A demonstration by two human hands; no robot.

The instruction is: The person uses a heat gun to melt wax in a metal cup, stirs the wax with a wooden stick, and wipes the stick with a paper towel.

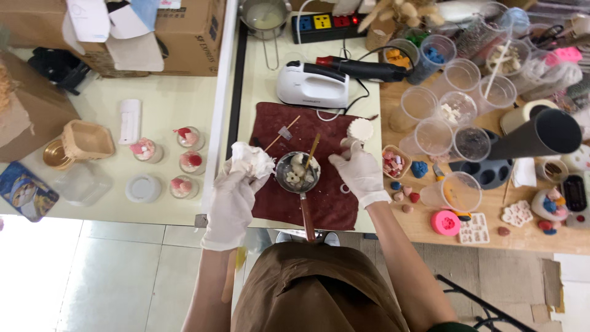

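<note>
Left hand clutching crumpled tissue, right hand pinching something unclear, small pan between, handle toward the person

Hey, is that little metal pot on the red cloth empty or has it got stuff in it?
Not empty. The pot holds pale lumps, and a wooden stick leans inside. It sits upright on the red cloth.

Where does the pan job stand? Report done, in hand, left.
Done: small filled jars stand on the left table. In hand: left hand holds crumpled tissue beside the pan; right hand rests at its other side. Left: white lumps still sit in the pan.
</note>
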